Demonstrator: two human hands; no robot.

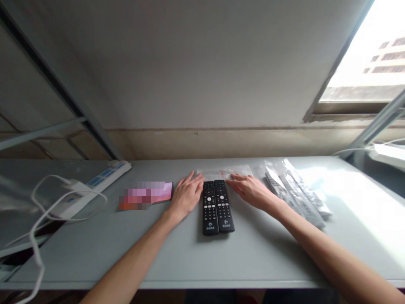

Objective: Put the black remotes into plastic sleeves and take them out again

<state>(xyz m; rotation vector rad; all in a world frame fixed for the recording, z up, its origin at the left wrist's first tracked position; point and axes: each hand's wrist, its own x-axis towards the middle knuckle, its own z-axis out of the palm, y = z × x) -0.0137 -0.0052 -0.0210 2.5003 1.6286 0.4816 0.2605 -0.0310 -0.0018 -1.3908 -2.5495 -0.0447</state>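
Observation:
Two black remote controls lie side by side at the middle of the grey table: the left remote (210,211) and the right remote (224,207), buttons facing up. My left hand (187,192) rests with fingers stretched out just left of the left remote's far end. On the other side, my right hand (249,189) lies with its fingers extended, close to the right remote's far end. Beyond the remotes is a flat clear plastic bag (218,172), near the fingertips of both hands. Neither hand grips anything.
Several remotes in clear plastic sleeves (294,194) lie to the right. A phone (163,192), partly pixelated, is left of my left hand. Farther left stand a white power strip (106,179) and a looping white cable (36,249). A wall backs the table (177,261).

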